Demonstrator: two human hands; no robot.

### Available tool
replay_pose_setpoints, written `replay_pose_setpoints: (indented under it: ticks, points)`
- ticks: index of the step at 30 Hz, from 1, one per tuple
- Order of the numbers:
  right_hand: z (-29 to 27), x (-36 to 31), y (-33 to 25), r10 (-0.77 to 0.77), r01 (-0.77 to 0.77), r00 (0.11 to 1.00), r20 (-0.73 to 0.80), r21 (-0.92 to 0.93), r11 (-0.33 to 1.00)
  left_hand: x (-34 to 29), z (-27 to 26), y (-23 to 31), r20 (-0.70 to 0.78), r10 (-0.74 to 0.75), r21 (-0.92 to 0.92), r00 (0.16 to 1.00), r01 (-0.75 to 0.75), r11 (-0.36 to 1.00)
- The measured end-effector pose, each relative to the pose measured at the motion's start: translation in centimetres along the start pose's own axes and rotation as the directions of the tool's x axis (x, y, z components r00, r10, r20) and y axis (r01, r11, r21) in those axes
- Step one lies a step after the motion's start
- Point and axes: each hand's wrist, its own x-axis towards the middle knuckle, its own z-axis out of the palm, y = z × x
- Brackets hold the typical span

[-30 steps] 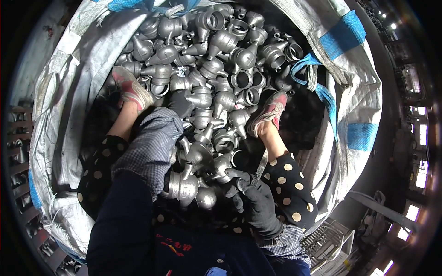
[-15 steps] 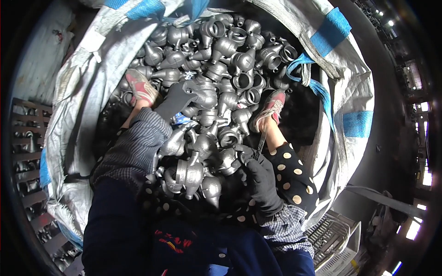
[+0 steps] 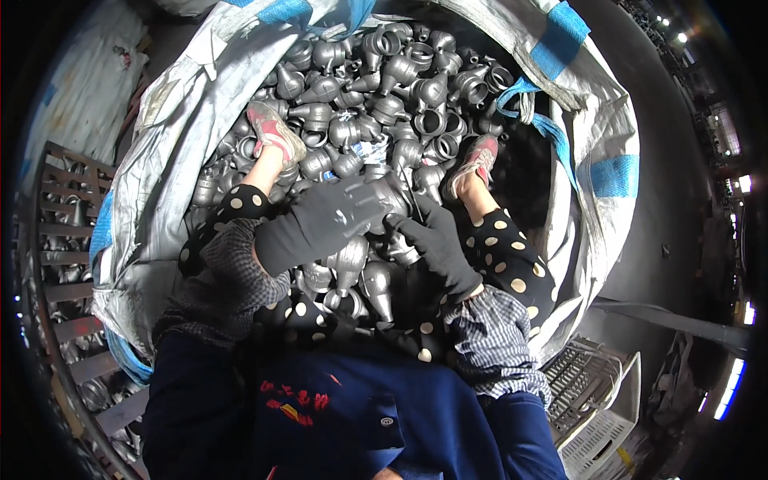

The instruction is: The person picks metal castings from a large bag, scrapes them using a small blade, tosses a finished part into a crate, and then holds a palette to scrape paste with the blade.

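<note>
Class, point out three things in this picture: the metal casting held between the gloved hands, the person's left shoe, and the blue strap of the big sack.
metal casting [image 3: 384, 196], head view, on its round body.
left shoe [image 3: 272, 132], head view, on the sole.
blue strap [image 3: 552, 132], head view, mid-strap.

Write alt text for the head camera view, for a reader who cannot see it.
Two dark-gloved hands, the left hand and right hand, together grip one grey metal casting. The person sits inside a big white sack with blue straps, filled with similar castings, legs in polka-dot trousers stretched over the pile.
</note>
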Motion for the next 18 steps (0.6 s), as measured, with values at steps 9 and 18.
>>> replay_pose_setpoints:
  ticks: [9,18]
  points:
    - [-0.2,-1.7,1.3,0.17,-0.182,0.983,0.07,0.467,0.865,-2.0,-0.7,3.2,0.062,-0.577,-0.931,0.814,0.255,0.261]
    - [0.9,0.0,3.8,0.197,-0.211,0.978,0.076,0.37,0.905,-6.7,4.5,2.3,0.382,-0.791,-0.923,0.478,0.155,-0.352]
